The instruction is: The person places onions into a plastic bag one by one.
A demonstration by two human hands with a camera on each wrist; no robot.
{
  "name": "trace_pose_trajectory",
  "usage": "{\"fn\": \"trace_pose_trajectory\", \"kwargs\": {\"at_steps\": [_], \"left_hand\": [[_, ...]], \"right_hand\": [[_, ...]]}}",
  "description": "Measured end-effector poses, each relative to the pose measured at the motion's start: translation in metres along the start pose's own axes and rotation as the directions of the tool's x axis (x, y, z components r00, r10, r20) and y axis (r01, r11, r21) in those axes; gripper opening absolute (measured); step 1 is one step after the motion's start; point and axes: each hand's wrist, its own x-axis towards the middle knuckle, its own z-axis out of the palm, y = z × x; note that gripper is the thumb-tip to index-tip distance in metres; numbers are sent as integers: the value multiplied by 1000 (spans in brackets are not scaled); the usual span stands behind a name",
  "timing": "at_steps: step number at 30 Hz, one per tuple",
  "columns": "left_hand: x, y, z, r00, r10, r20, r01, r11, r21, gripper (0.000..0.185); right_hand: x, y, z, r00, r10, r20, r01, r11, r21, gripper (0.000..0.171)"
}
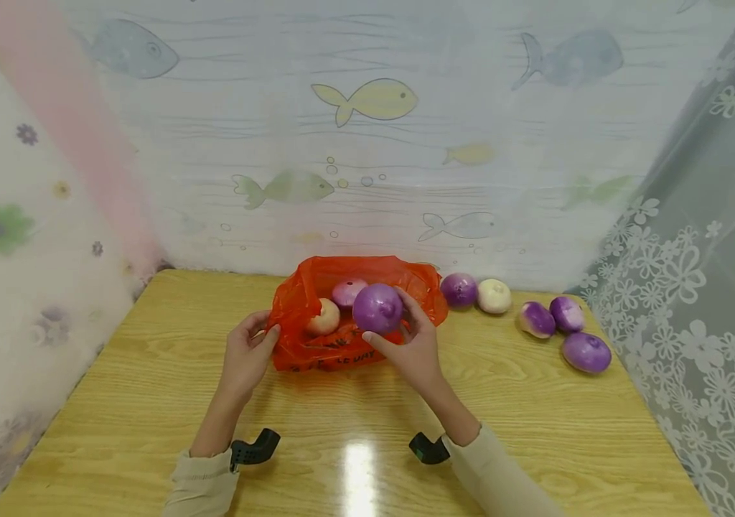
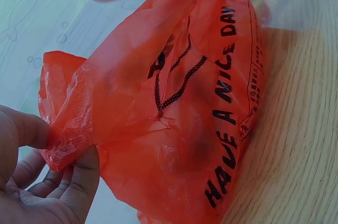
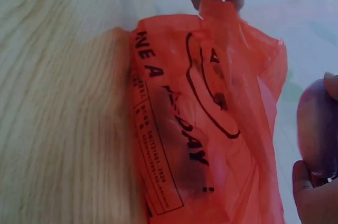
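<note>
Orange-red plastic bag (image 1: pixel 316 337) sits near the middle of the wooden table (image 1: pixel 148 402), mouth open toward us and upward; black lettering on its side reads "HAVE A NICE DAY" in the left wrist view. We hold it with the left hand (image 1: pixel 246 355), thumb and fingers pinching the left edge of the bag's rim; the left wrist view shows the thin film caught between thumb and fingers (image 2: pixel 79 182). Our right hand (image 1: pixel 409 345) grips a purple onion (image 1: pixel 377 307), fingers curled round its far and right sides and the thumb under its near side, and holds it just above the bag's mouth, over the near rim. In the right wrist view only a slice of that onion shows at the right edge, with fingertips on it. Inside the bag we see two more onions: a pale yellowish one (image 1: pixel 324 317) at the left, near the pinched rim, and a pinkish-white one (image 1: pixel 349 291) behind it toward the back. On the table to the right of the bag lie five loose onions: a purple one (image 1: pixel 459 289) just beside the bag, a whitish one (image 1: pixel 493 295) touching or nearly touching it, then a purple-and-white pair (image 1: pixel 551 316) side by side, and a larger purple one (image 1: pixel 586 352) nearest the lace curtain (image 1: pixel 697 323). Fish-patterned sheet (image 1: pixel 367 143) hangs behind the table.
</note>
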Motion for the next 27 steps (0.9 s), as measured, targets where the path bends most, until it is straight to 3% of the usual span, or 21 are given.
{"fn": "trace_pose_trajectory", "kwargs": {"at_steps": [10,16,27], "left_hand": [[0,-1,-1,1000,3,6,-3,1000,2,35],[0,0,-1,1000,1,5,-1,1000,1,35],[1,0,-1,1000,3,8,-3,1000,-5,35]], "right_hand": [[21,9,14,998,63,-5,-64,997,-45,75],[31,13,24,986,158,45,-154,984,-89,77],[57,17,41,967,218,129,-164,926,-339,77]]}}
